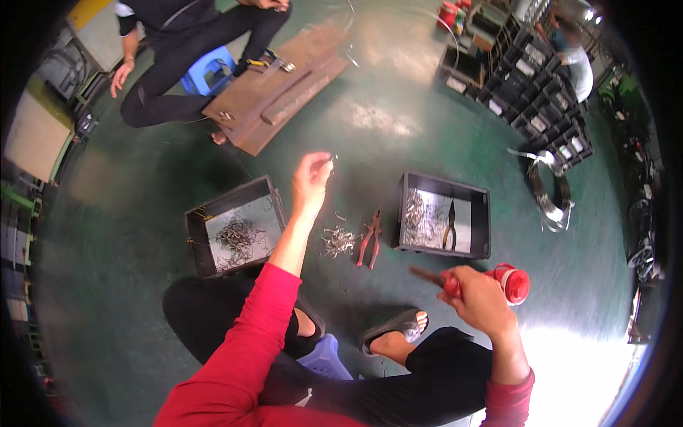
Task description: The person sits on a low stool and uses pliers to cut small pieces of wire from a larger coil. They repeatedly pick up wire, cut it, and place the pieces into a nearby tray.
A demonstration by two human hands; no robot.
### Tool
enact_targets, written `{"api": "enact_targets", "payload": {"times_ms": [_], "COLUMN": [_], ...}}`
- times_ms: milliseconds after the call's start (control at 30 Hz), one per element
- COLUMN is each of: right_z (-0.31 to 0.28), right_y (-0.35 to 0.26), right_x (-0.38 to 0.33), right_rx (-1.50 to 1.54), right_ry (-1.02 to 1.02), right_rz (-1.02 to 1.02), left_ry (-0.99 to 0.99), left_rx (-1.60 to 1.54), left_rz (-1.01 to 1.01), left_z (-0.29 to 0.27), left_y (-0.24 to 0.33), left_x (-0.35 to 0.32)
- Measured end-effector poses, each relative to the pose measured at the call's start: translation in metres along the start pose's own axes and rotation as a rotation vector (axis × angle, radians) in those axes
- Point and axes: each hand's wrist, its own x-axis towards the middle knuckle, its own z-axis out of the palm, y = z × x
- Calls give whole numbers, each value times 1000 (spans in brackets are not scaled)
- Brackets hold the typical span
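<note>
Wire clip [333, 159] — small, stiff, light and likely slippery, best pinched at its middle — sits raised in the left hand's [311, 179] fingertips above the floor pile [339, 240], while the right hand [478, 295] grips a red tool [448, 282].

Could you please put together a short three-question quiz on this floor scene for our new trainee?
1. True or false: the red-handled pliers lie on the green floor between the two dark trays.
2. What does the right hand grip? A) a red-handled tool B) a hammer C) a paintbrush
3. Fill in: the left hand is raised and pinches a small ____ piece.

Key
1. True: they lie beside the loose pile of metal pieces, between the left tray and the right tray.
2. A: the red-handled tool, next to a red roll.
3. Metal.
</note>
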Motion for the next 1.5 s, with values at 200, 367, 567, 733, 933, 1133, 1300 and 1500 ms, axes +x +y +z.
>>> {"api": "enact_targets", "payload": {"times_ms": [200, 367, 567, 733, 933, 1133, 1300, 1500], "right_z": [-59, -33, -16, -19, -25, -23, -21, -19], "right_y": [-66, -90, -94, -91, -87, -84, -84, -88], "right_x": [38, 50, 43, 40, 39, 39, 39, 37], "right_rx": [658, 666, 645, 654, 583, 589, 580, 520], "right_ry": [-234, -264, -211, -203, -225, -210, -200, -163], "right_rz": [166, -68, -136, -93, -24, -42, -71, -51], "left_ry": [-243, -395, -458, -514, -527, -558, -582, -621], "left_rx": [-255, -447, -393, -261, -233, -217, -232, -232], "left_rz": [-54, -192, -244, -181, -186, -178, -199, -193], "left_z": [-16, -44, -42, -32, -25, -24, -27, -32], "left_y": [123, 161, 171, 165, 162, 162, 160, 159], "left_x": [-30, -67, -86, -95, -96, -96, -96, -96]}}
